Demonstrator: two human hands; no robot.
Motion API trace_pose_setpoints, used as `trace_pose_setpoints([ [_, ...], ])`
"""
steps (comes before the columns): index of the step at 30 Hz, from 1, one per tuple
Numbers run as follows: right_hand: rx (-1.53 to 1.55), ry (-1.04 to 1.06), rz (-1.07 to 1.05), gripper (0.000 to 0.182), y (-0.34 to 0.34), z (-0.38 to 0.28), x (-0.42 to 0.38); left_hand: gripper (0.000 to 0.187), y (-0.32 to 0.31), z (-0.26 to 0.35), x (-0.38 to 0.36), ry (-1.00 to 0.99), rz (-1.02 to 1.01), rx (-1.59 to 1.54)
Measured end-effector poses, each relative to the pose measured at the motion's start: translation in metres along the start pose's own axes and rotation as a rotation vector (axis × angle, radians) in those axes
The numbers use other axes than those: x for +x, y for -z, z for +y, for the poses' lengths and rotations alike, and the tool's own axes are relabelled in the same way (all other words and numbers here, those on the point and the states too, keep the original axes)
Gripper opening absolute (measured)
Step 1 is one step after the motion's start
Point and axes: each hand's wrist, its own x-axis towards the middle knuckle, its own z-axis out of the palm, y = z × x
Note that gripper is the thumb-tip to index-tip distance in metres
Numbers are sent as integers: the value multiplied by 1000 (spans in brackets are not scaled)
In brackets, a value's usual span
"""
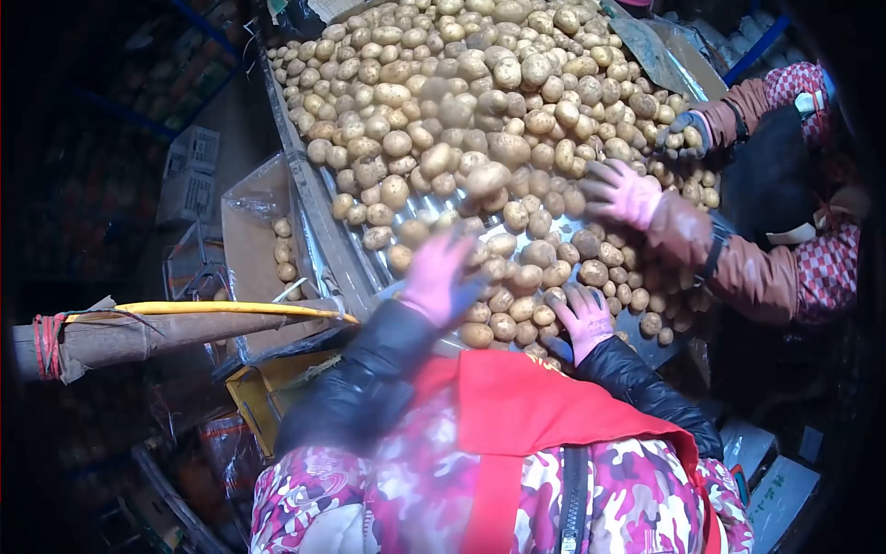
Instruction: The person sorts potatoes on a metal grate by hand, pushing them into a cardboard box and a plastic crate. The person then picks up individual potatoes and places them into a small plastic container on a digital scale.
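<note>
A large heap of potatoes (pixel 397 143) covers a sloping metal table (pixel 426 205). My left hand (pixel 436 277), in a pink glove with dark fingertips, is blurred by motion over the heap's near left part. Its fingers and thumb look apart, and I see nothing held in them. In a matching glove, my right hand (pixel 583 321) lies against the near edge of the potatoes, fingers spread. Between and just beyond my hands are several loose potatoes (pixel 526 277). One blurred potato (pixel 487 179) shows above the bare strip of metal.
At the right, a co-worker's gloved hand (pixel 628 196) reaches over the heap; their other hand (pixel 685 137) holds small potatoes. Left of the table, a cardboard box (pixel 249 217) has several potatoes inside. A thick pole (pixel 185 340) with a yellow strip juts in from the left.
</note>
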Motion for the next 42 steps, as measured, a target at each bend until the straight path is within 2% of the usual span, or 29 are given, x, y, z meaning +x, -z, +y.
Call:
trace_pose_setpoints([
  [2,4,7,5,74,0,0,1,64,8,-35,3,-4,159,53],
  [4,14,7,13,73,5,-5,0,70,13,-71,5,275,120,373],
  [6,22,8,1,74,4,-3,-2,71,9,-90,-6,301,191,518],
  [9,-1,5,13,75,1,-1,-1,63,8,-76,-28,302,77,375],
  [12,-9,7,24,75,-1,0,-3,59,18,-55,-32,452,-74,252],
  [13,-6,5,28,75,0,0,-2,55,24,-71,-28,492,-130,136],
  [16,-1,0,28,74,0,-1,-3,53,24,-85,9,384,263,276],
  [18,-8,-2,27,73,-2,2,-2,57,19,-101,47,378,352,383],
  [20,1,4,37,74,-3,3,-2,66,18,-112,86,416,371,423],
  [24,-10,-5,4,77,0,5,-3,75,23,-101,140,702,149,356],
  [27,3,-2,1,79,4,2,3,69,33,-51,135,607,12,389],
  [28,1,0,-4,79,5,2,5,62,25,-43,125,393,4,458],
  [29,-2,-1,-7,80,6,2,5,57,10,-42,124,360,-109,507],
  [30,-9,-2,-11,80,5,2,5,61,10,-12,116,400,-75,361],
  [31,-7,-4,-12,81,2,3,5,69,-34,-39,107,127,-56,477],
  [32,-6,-1,-6,81,-1,4,4,78,-54,-31,95,115,-56,431],
  [35,-3,5,-13,80,-1,7,4,82,-51,20,71,52,-82,162],
  [36,5,2,-25,80,2,5,6,80,-45,25,68,-15,-36,71],
  [39,8,10,-36,81,5,5,9,71,-22,12,66,-68,-131,-216],
  [40,6,9,-35,81,5,5,9,57,-6,-1,73,-127,-35,-198],
  [41,15,-1,-58,81,7,4,10,48,9,-12,87,-77,91,-209],
  [42,18,3,-61,81,8,5,10,43,21,-20,103,-12,315,-190],
])
